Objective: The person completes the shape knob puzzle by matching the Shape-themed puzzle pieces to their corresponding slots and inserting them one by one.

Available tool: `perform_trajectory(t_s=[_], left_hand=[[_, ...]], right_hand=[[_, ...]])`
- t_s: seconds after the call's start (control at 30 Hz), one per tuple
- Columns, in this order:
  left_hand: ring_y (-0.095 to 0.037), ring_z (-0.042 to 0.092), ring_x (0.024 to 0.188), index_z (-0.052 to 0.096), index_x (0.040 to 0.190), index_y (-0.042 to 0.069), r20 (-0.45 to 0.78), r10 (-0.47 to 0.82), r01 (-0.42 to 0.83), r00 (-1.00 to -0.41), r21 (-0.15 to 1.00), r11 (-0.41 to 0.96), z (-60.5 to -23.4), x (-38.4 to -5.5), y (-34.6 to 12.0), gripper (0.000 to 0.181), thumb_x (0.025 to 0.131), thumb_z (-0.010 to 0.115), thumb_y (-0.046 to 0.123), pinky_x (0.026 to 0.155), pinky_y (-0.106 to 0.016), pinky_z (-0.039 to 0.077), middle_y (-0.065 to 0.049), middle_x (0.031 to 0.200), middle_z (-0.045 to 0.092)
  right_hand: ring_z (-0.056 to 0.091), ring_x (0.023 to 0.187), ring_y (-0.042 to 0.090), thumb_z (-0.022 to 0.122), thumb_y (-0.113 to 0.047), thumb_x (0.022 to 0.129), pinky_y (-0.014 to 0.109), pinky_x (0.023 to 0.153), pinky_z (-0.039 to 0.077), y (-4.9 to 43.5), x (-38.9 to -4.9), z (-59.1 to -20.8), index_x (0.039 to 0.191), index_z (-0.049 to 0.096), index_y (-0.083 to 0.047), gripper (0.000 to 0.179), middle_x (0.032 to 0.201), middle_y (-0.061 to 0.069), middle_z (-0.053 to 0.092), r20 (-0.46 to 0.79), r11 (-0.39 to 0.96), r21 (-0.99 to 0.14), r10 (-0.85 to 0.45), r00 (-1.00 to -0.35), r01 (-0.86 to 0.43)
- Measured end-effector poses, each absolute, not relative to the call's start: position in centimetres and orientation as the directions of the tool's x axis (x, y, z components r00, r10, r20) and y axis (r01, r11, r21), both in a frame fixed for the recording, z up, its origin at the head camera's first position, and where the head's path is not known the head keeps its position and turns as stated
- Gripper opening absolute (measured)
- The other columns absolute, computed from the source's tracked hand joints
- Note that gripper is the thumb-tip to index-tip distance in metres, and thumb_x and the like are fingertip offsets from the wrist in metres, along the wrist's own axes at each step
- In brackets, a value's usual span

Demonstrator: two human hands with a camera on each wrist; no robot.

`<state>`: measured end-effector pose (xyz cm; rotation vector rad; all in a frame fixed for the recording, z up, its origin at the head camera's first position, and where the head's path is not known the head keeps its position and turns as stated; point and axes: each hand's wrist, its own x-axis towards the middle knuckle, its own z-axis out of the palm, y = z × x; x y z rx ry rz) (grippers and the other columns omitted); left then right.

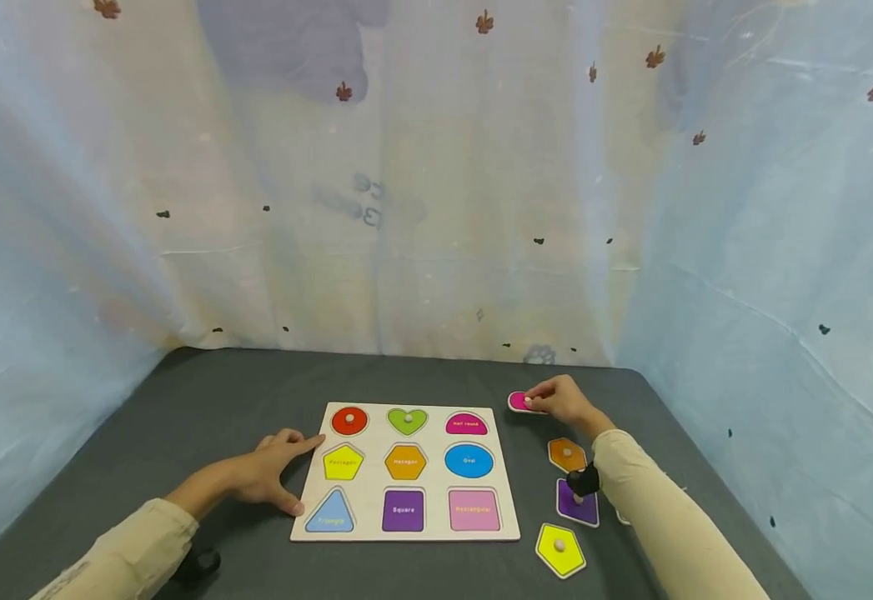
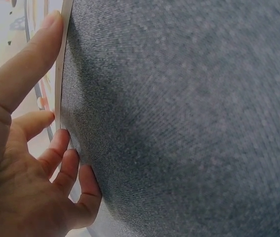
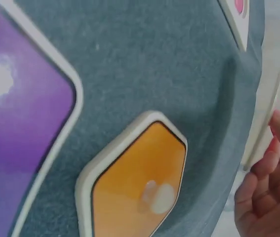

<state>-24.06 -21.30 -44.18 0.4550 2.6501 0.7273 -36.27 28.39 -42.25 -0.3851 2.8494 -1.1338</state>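
Note:
A white shape-puzzle board lies on the dark cloth in the head view. My left hand rests at its left edge, thumb and forefinger spread apart along it. In the left wrist view, this hand's thumb presses the board's rim. Beyond the board's far right corner, my right hand pinches the knob of a pink half-round puzzle piece. The right wrist view shows that piece edge-on at the fingertips, raised off the cloth. The red circle and green heart on the board carry knobs.
Right of the board lie an orange hexagon piece, a purple square piece and a yellow pentagon piece, each with a knob. Another piece is mostly hidden by the right sleeve. Patterned curtains surround the table.

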Motion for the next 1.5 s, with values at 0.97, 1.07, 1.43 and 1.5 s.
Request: perform_trajectory(t_s=[0.97,1.07,1.43,1.5], left_hand=[[-0.041,0.036,0.125,0.034,0.158,0.008,-0.256,0.393,0.203,-0.883,0.546,0.813,-43.8,-23.9,-21.2,0.109,0.068,0.094,0.026,0.105,-0.069,0.033,-0.02,0.143,0.038],[-0.041,0.036,0.126,0.034,0.158,0.008,-0.255,0.392,0.202,-0.884,0.547,0.812,-43.9,-23.9,-21.2,0.109,0.068,0.094,0.027,0.105,-0.069,0.033,-0.02,0.144,0.038],[-0.04,0.036,0.126,0.033,0.159,0.009,-0.253,0.394,0.204,-0.884,0.55,0.81,-43.9,-23.9,-21.3,0.109,0.069,0.093,0.026,0.106,-0.069,0.033,-0.02,0.145,0.037],[-0.041,0.036,0.126,0.033,0.159,0.009,-0.253,0.395,0.206,-0.883,0.548,0.811,-43.9,-23.9,-21.3,0.109,0.069,0.094,0.027,0.106,-0.069,0.032,-0.02,0.145,0.037]], right_hand=[[0.049,0.067,0.015,0.072,-0.005,0.092,0.023,0.057,0.04,23.5,-35.0,-41.9,0.099,0.076,0.006,0.015,0.08,0.014,0.067,0.147,0.628,-0.691,-0.361,-0.921,-0.357],[0.05,0.067,0.015,0.071,-0.007,0.093,0.023,0.058,0.041,23.1,-34.9,-42.1,0.101,0.076,0.006,0.016,0.082,0.015,0.067,0.145,0.62,-0.695,-0.376,-0.915,-0.364],[0.051,0.065,0.012,0.071,-0.007,0.093,0.022,0.059,0.045,21.5,-34.7,-42.9,0.103,0.075,0.01,0.02,0.084,0.018,0.066,0.153,0.574,-0.714,-0.433,-0.889,-0.402],[0.051,0.065,0.011,0.071,-0.007,0.093,0.022,0.06,0.045,21.2,-34.6,-43.0,0.103,0.075,0.01,0.02,0.082,0.017,0.066,0.146,0.575,-0.712,-0.44,-0.886,-0.403]])
